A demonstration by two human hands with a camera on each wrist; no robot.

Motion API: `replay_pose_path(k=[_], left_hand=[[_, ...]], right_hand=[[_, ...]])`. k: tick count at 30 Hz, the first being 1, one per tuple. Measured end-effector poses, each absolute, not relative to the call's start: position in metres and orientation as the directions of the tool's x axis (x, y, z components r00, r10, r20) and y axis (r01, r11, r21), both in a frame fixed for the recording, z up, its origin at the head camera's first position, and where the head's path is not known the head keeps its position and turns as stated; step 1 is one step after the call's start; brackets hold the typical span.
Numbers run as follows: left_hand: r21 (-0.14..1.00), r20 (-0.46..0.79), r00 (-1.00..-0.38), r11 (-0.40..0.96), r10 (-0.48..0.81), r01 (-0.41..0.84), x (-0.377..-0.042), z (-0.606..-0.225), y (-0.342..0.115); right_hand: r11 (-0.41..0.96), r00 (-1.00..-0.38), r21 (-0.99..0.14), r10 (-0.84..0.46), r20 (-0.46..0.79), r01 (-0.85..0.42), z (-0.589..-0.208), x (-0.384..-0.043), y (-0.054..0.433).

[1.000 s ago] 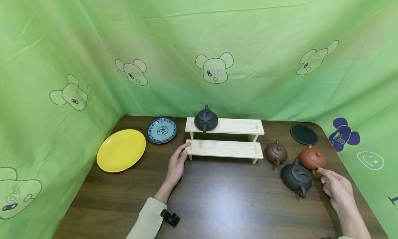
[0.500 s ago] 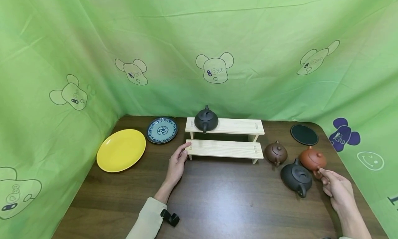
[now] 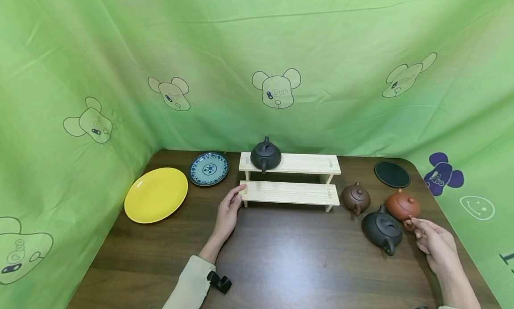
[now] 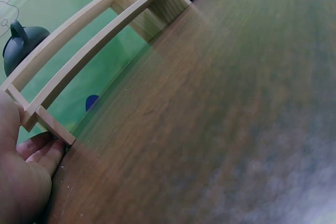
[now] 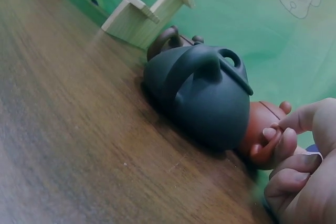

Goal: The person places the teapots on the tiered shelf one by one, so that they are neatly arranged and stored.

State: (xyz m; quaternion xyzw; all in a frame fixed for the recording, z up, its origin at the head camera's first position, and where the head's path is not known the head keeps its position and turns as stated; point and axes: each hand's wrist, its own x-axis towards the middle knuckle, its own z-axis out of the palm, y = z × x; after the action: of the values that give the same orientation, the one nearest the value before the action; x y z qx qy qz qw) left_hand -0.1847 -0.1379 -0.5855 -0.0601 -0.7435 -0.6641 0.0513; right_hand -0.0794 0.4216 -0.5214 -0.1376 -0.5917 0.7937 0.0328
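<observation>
My right hand (image 3: 435,244) pinches the handle of an orange-brown teapot (image 3: 403,205) at the right side of the table. A black teapot (image 3: 382,231) stands just left of it and hides part of it in the right wrist view. To the left of both is a dark brown teapot (image 3: 355,197). My left hand (image 3: 228,213) rests at the left end of the lower step of a two-tier wooden stand (image 3: 289,192), thumb on top and fingers beside the leg in the left wrist view. Another black teapot (image 3: 266,155) sits on the upper step.
A yellow plate (image 3: 156,195) and a blue patterned plate (image 3: 209,169) lie on the left of the brown table (image 3: 289,255). At the back right lies a round black mat (image 3: 392,174). Green cloth (image 3: 225,45) hangs behind and along the sides.
The orange-brown teapot shifts very slightly within the right hand's pinch. The left hand, the stand and the other teapots stay where they were.
</observation>
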Motion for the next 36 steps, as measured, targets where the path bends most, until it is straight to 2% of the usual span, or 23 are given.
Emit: replay_pose_path(k=[9, 14, 21, 30, 36], left_hand=[[0.979, 0.152, -0.988, 0.133, 0.022, 0.154, -0.185, -0.586, -0.138], [0.987, 0.123, -0.992, 0.105, 0.017, 0.125, -0.187, -0.588, -0.138], [0.951, 0.274, -0.962, 0.145, 0.009, 0.272, -0.172, -0.566, -0.132], [0.953, 0.273, -0.962, 0.136, 0.014, 0.273, -0.172, -0.564, -0.133], [0.961, 0.237, -0.971, 0.139, 0.018, 0.237, -0.174, -0.57, -0.134]], right_hand=[[-0.32, -0.957, -0.94, 0.219, -0.191, 0.115, -0.521, -0.077, 0.424], [-0.387, -0.965, -0.922, 0.228, -0.132, 0.035, -0.522, -0.08, 0.42], [-0.466, -0.966, -0.884, 0.245, -0.086, -0.04, -0.523, -0.081, 0.415], [-0.567, -0.961, -0.8, 0.275, 0.039, -0.195, -0.51, -0.079, 0.413], [-0.622, -0.957, -0.746, 0.282, 0.068, -0.237, -0.493, -0.073, 0.416]])
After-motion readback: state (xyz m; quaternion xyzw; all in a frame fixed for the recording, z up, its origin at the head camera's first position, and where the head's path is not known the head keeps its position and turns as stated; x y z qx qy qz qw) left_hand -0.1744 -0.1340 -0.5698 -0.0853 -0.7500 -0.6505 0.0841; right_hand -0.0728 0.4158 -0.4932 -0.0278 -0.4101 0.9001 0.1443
